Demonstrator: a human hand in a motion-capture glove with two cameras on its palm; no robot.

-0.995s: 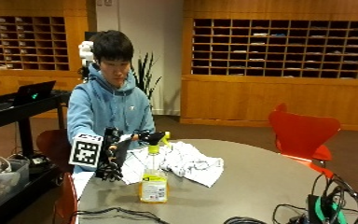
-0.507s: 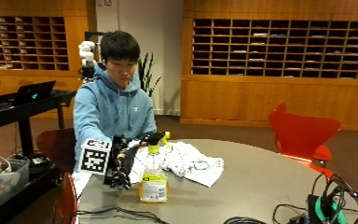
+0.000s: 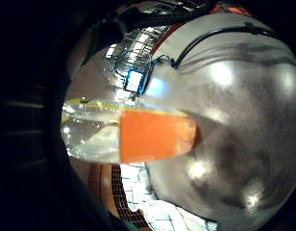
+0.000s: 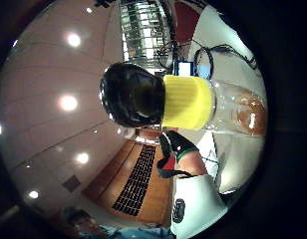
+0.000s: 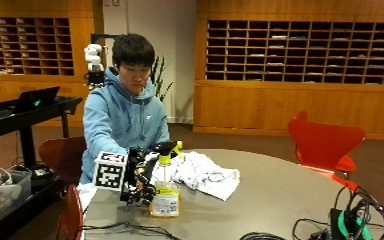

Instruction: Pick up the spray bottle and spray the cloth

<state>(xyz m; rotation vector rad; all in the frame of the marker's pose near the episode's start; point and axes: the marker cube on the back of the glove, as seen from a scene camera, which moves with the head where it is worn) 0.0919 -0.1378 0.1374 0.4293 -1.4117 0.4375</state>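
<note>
So the spray bottle (image 5: 163,192) is standing upright on the round grey table (image 5: 278,200), close to the near edge on the left side. The gloved right hand (image 5: 139,177) is right up against its left side, fingers curled toward the bottle, but honestly can't tell if they actually grip it. Palm views show the orange label (image 3: 155,134) and yellow collar (image 4: 187,102) really close. Just behind the bottle lies the white cloth (image 5: 202,172), crumpled, and a red chair (image 5: 325,145) at far right
</note>
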